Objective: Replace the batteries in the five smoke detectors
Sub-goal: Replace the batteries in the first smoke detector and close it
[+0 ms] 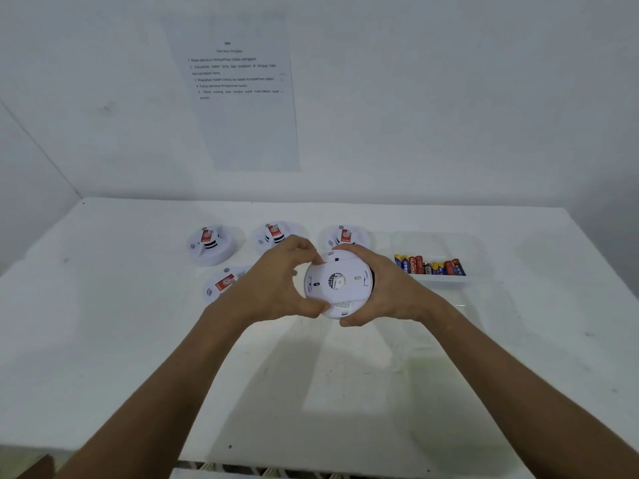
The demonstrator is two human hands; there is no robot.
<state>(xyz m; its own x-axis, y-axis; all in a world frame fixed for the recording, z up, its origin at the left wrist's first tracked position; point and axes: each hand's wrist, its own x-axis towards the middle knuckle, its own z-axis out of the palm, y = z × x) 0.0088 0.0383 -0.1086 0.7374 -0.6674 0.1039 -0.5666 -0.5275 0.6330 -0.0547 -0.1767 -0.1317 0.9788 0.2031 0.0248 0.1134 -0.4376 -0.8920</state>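
Both hands held one smoke detector (337, 283) above the middle of the bench (103, 340), its flat back turned up toward the person. The right hand (383, 292) cupped its right rim, fingers curled round it; the left hand (276, 276) pinched the left rim, nearest the back cover, probably to twist it off. Four other detectors (211, 244) and a tray of batteries (430, 265) lay toward the far edge.

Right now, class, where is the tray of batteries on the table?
In the head view, the clear tray of batteries sits on the table's right side, beside the rightmost back-row smoke detector and just beyond the right hand.
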